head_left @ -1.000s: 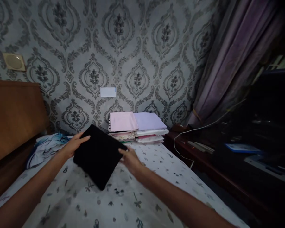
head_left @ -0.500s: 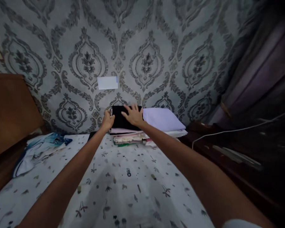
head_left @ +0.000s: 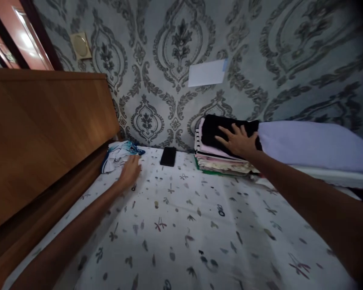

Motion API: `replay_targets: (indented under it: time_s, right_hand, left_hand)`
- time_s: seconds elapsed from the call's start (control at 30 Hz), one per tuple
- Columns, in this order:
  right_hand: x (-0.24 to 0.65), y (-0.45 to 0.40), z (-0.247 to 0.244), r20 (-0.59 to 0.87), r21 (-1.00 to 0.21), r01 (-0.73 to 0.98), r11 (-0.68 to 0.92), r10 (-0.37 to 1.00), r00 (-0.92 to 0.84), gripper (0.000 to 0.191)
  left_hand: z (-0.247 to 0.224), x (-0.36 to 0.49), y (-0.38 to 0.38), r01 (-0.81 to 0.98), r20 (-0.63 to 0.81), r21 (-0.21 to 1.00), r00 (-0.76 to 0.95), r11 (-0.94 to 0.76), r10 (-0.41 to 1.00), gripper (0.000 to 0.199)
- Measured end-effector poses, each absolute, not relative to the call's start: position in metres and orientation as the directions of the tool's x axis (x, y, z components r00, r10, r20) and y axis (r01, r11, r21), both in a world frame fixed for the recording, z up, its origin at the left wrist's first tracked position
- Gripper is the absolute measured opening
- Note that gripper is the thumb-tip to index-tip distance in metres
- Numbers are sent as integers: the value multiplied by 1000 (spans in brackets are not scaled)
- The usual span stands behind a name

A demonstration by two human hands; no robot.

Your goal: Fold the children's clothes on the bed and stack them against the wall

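A stack of folded clothes, topped by a black folded cloth (head_left: pixel 213 131), stands against the wall. My right hand (head_left: pixel 240 141) lies on that black cloth with its fingers spread. Beside it, on the right, is a lilac folded cloth (head_left: pixel 311 143) on a second pile. At the left, a crumpled white and blue garment (head_left: pixel 117 155) rests on the sheet. My left hand (head_left: pixel 131 169) is at the near right side of this garment, slightly blurred; whether its fingers touch or hold anything is unclear.
A black flat object (head_left: pixel 168 156) lies on the patterned bed sheet (head_left: pixel 175 225) between the garment and the stack. The wooden headboard (head_left: pixel 54 133) stands at the left. A white paper (head_left: pixel 207 73) and a switch plate (head_left: pixel 80 45) are on the wall.
The view has turned left. My left hand has left the stack's left edge and moved over to the crumpled garment. My right hand remains on the black cloth.
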State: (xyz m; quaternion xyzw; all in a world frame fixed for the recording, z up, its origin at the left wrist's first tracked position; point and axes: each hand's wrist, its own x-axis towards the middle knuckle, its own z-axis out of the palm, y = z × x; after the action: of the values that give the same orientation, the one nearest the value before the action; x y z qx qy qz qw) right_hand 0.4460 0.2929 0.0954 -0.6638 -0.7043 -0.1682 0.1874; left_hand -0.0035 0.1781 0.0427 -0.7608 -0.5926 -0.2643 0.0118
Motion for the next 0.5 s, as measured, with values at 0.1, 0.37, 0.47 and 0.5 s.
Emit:
replay_targets:
  time_s: [0.1,0.37,0.47,0.5]
  right_hand:
    - [445,292,101,450,-13,998,61,892,-49,66]
    - [416,261,138,525,-83,996,40,851,10,55]
    - [367,215,130,638,-93,953,287,752,-165,45]
    - [347,197,122,615,-113,910,399,748,-251,44]
  left_hand:
    - [60,-52,202,985,421,164,-27,-47,907,36]
    - [91,-86,217,971,324,237,-70,-9,943,21]
    - [88,-51,182,942,289,312,32,-125,957,20]
    - [86,-35,163,921,257,339,106,-193,961,17]
